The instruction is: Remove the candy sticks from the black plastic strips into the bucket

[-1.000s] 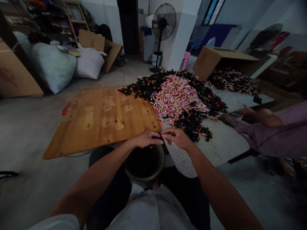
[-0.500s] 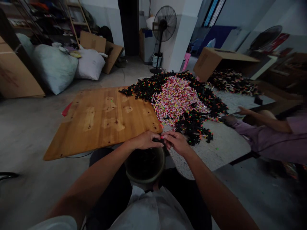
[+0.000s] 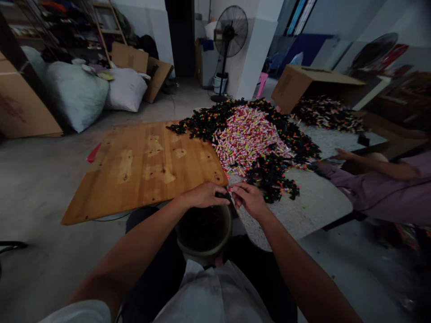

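My left hand (image 3: 202,196) and my right hand (image 3: 249,198) meet fingertip to fingertip just above a dark round bucket (image 3: 204,229) held between my knees. Both are pinched closed on a small black piece (image 3: 223,194) that passes between them. Beyond my hands a heap of pink and white small pieces (image 3: 247,137) lies on top of a wider spread of black pieces with bright dots (image 3: 274,172), all on a speckled table (image 3: 313,204).
A bare wooden board (image 3: 141,166) lies to the left of the heaps. Another person's arm in a mauve sleeve (image 3: 380,184) reaches in from the right. A cardboard box (image 3: 310,85), a standing fan (image 3: 229,40) and stuffed sacks (image 3: 74,92) stand farther back.
My hands have stayed together over the bucket, with my right hand shifted slightly. The other person's arm on the right has stretched out toward the heap.
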`<state>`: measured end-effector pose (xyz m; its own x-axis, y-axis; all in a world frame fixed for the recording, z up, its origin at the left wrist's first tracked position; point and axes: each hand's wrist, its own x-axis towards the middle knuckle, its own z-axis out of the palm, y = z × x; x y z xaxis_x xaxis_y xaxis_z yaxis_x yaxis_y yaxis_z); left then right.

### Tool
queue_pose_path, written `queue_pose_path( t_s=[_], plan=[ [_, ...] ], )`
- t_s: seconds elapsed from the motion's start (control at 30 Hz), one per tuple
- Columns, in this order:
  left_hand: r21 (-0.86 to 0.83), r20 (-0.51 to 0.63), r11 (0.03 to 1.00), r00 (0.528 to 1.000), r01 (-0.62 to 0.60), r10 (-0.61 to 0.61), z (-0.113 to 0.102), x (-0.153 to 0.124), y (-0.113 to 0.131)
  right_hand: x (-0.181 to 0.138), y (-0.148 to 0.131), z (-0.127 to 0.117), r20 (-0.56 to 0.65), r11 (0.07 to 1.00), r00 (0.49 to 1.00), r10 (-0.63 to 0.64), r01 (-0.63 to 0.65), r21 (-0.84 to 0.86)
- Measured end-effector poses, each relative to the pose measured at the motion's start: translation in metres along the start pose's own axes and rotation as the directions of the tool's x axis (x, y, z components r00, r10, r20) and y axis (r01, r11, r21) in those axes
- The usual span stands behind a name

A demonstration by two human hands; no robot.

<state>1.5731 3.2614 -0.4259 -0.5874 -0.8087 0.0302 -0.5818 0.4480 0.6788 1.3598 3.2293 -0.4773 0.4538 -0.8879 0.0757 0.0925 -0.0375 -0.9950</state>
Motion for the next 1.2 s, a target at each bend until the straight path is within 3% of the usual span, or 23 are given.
queue_pose_path(
  t_s=[0.37,0.63,0.83,1.1,1.2],
  plan=[
    [0.025,-0.059,0.999,0.998,0.031,-0.03,0.004,-0.002,-0.008,-0.008,0.001,-0.004,0.057,0.933,0.996,-0.073,0.088,-0.348],
    [0.034,-0.032,0.999,0.999,-0.012,0.014,0.001,0.0,0.001,0.0,0.002,0.0,-0.058,0.996,0.995,-0.081,0.078,-0.053],
    [0.122,-0.023,0.992,1.0,-0.007,0.01,0.005,-0.001,-0.004,-0.007,0.003,0.005,-0.028,0.99,0.997,-0.073,0.069,-0.127],
    [-0.095,0.114,0.995,0.993,0.028,-0.017,0.008,0.0,-0.012,-0.011,0.006,-0.007,0.088,0.983,0.996,-0.024,0.04,-0.181],
    [-0.075,0.072,0.996,0.997,0.045,-0.04,0.01,-0.001,-0.014,-0.012,0.004,-0.008,0.14,0.973,0.99,0.027,0.007,-0.231]
  ],
)
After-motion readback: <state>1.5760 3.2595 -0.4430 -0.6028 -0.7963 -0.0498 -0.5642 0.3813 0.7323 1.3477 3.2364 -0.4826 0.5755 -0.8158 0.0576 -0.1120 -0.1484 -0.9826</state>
